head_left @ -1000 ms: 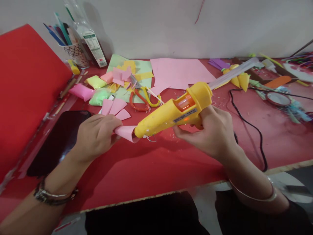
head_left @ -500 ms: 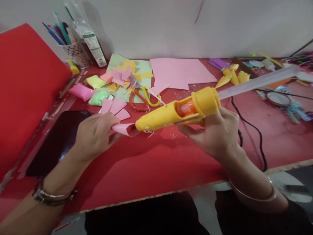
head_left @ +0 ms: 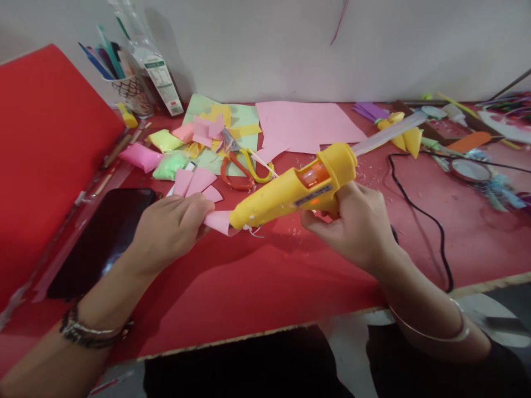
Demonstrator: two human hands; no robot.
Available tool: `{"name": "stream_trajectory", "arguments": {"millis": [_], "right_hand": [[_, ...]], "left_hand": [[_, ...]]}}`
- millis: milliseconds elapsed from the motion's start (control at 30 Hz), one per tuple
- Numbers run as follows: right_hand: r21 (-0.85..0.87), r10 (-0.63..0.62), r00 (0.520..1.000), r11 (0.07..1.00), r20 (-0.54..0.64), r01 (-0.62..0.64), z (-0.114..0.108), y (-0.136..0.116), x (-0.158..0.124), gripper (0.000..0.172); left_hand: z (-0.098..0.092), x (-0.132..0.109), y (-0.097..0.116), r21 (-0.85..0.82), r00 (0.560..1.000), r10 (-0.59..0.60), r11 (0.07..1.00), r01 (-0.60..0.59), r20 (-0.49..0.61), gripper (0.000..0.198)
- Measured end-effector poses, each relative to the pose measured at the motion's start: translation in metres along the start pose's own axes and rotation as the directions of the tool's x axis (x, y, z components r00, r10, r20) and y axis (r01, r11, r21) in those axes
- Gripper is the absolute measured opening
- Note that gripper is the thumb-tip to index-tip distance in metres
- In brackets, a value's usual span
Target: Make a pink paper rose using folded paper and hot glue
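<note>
My left hand [head_left: 172, 229] pinches a rolled, cone-like piece of pink paper [head_left: 219, 221], its wider end facing right. In my right hand [head_left: 360, 226] is a yellow hot glue gun [head_left: 286, 190], fingers wrapped round its handle. A long clear glue stick [head_left: 390, 134] sticks out of its back, and a small orange light glows on its side. The gun's nozzle end meets the open edge of the pink paper; the very tip is hidden. Several pink paper pieces [head_left: 199, 181] lie just beyond my left hand. Scissors [head_left: 236, 166] with red and yellow handles rest behind the gun.
A dark phone [head_left: 102, 240] lies left on the red table [head_left: 265, 298]. Farther back are a pink sheet [head_left: 307, 124], clay packets [head_left: 141, 157], a pen cup [head_left: 130, 95] and a bottle [head_left: 164, 83]. Yellow paper cones [head_left: 410, 141] and a black cord [head_left: 427, 213] are at right.
The glue gun and my right hand have moved left, and the gun has tilted more steeply. My left hand has shifted slightly right with the pink paper.
</note>
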State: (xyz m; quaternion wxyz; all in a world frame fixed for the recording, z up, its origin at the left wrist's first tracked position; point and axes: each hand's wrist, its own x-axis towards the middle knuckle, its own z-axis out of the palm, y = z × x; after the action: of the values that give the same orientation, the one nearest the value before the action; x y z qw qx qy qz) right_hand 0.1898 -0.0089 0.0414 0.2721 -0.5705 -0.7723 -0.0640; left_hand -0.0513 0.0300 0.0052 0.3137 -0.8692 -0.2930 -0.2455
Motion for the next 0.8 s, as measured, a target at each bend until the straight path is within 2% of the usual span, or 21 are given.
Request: {"name": "stream_trajectory", "arguments": {"millis": [200, 367, 467, 633, 800], "right_hand": [[0.116, 0.075, 0.995, 0.99, 0.061, -0.082, 0.001, 0.001, 0.003, 0.015], [0.144, 0.138, 0.987, 0.978, 0.081, -0.148, 0.002, 0.001, 0.005, 0.011], [0.114, 0.163, 0.985, 0.979, 0.051, -0.168, 0.003, 0.002, 0.007, 0.015], [0.067, 0.194, 0.98, 0.978, 0.044, -0.197, 0.006, 0.003, 0.01, 0.033], [0.033, 0.217, 0.976, 0.976, 0.023, -0.217, 0.006, 0.007, 0.011, 0.033]], "left_hand": [[-0.001, 0.001, 0.0, -0.017, 1.0, 0.0, 1.0, 0.0, -0.012, 0.02], [-0.003, 0.005, 0.0, -0.018, 1.0, -0.023, 1.0, 0.023, -0.003, 0.026], [-0.004, 0.005, -0.002, 0.021, 0.998, -0.064, 0.998, 0.065, -0.01, 0.033], [-0.005, 0.004, -0.005, 0.126, 0.994, -0.112, 0.986, 0.113, -0.014, 0.043], [-0.006, 0.001, -0.007, 0.093, 0.984, -0.176, 0.979, 0.179, -0.038, 0.044]]}}
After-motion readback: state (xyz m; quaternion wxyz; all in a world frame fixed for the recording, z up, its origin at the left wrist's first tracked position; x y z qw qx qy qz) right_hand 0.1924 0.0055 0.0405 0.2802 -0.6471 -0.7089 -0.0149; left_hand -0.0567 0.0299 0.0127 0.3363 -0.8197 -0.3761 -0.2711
